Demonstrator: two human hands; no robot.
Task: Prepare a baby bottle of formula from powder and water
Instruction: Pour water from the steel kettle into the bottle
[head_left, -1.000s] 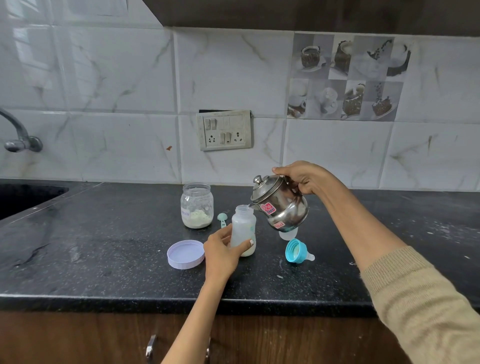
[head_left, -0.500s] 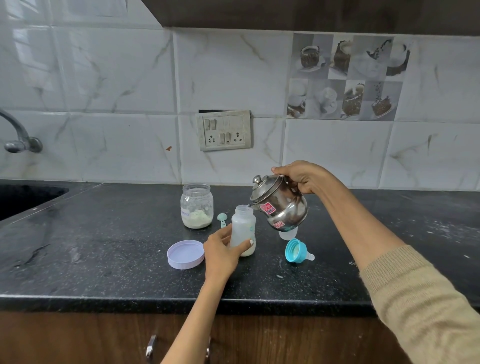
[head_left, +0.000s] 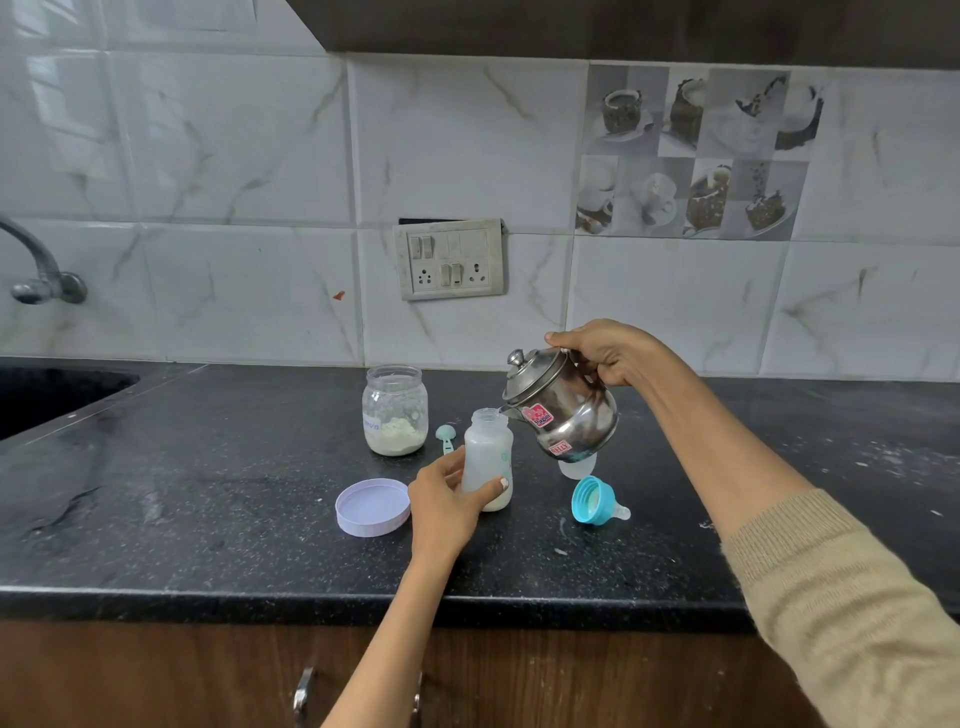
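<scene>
A clear baby bottle (head_left: 488, 452) stands upright on the black counter (head_left: 208, 493), with milky liquid inside. My left hand (head_left: 447, 506) grips its lower half. My right hand (head_left: 605, 351) holds the handle of a small steel kettle (head_left: 563, 410), tilted left with its spout over the bottle's mouth. A glass jar (head_left: 396, 410) with pale powder at its bottom stands open behind the bottle. A teal scoop (head_left: 445, 437) lies between jar and bottle. The teal ring with its teat (head_left: 597, 501) lies on its side to the right.
The jar's lilac lid (head_left: 372, 506) lies upside down left of the bottle. A clear cap (head_left: 576, 467) sits partly hidden under the kettle. A sink (head_left: 47, 395) and tap (head_left: 41, 275) are at far left. A switch plate (head_left: 451, 259) is on the tiled wall.
The kettle has stayed tilted over the bottle, shifting only slightly. Both hands keep their holds.
</scene>
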